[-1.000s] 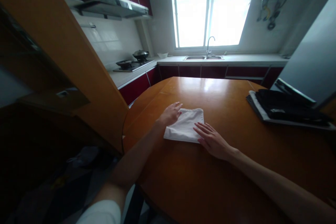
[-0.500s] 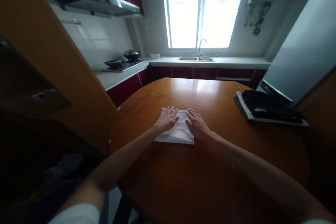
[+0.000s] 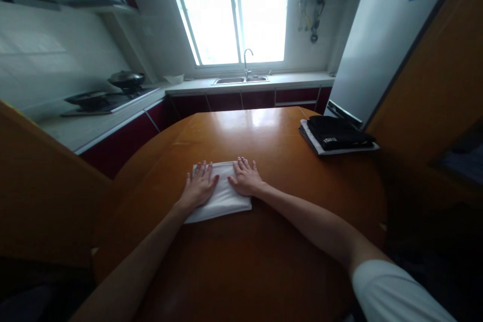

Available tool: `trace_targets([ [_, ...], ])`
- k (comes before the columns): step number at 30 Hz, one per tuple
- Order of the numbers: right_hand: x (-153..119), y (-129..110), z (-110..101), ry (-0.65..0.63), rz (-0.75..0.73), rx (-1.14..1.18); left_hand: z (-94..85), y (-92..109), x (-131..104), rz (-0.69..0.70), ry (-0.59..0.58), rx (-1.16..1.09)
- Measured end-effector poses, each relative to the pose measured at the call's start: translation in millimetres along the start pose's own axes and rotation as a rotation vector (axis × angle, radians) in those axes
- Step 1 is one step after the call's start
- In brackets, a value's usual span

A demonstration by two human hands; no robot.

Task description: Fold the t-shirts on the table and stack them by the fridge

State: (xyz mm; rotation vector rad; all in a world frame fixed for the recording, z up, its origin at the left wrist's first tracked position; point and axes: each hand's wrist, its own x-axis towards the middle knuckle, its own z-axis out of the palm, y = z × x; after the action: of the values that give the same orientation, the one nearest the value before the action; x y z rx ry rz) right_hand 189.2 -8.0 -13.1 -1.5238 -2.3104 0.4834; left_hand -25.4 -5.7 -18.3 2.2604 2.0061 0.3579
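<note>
A white folded cloth, roughly rectangular, lies flat on the brown wooden table. On its left part rests my left hand, palm down with the fingers spread. My right hand presses flat on the cloth's right side, fingers stretched toward the window. Neither hand grips the fabric. Part of the cloth is hidden under both palms, and a few soft creases show between them.
Folded clothes, black over white and grey, are stacked at the table's far right. Beyond stand a refrigerator, a counter with a sink, and a stove with a lidded wok and a frying pan.
The head view has turned to the right, so everything sits further left in the picture. Both hands remain flat on the white cloth, with my left fingers now more spread.
</note>
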Motion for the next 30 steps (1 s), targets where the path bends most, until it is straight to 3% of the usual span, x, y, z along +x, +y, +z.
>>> trace_targets([
  [6,-0.5,-1.8,-1.3,0.016,0.025,0.045,-13.9,-28.4,15.8,-0.244,0.194,-0.114],
  [9,1.8,1.3,-3.0,0.143,0.098,0.112,-23.8,-34.9,15.9,-0.364,0.145,-0.050],
  [13,5.4,11.5,-8.0,0.313,0.212,0.089,-28.1,-33.1,12.3,-0.371,0.124,-0.018],
  [20,7.0,21.7,-6.7,0.219,0.289,-0.002,-29.0,-29.3,13.1,-0.373,0.133,-0.080],
  [30,7.7,23.9,-6.5,0.223,0.248,0.036,-33.1,-24.6,11.6,-0.234,0.255,-0.596],
])
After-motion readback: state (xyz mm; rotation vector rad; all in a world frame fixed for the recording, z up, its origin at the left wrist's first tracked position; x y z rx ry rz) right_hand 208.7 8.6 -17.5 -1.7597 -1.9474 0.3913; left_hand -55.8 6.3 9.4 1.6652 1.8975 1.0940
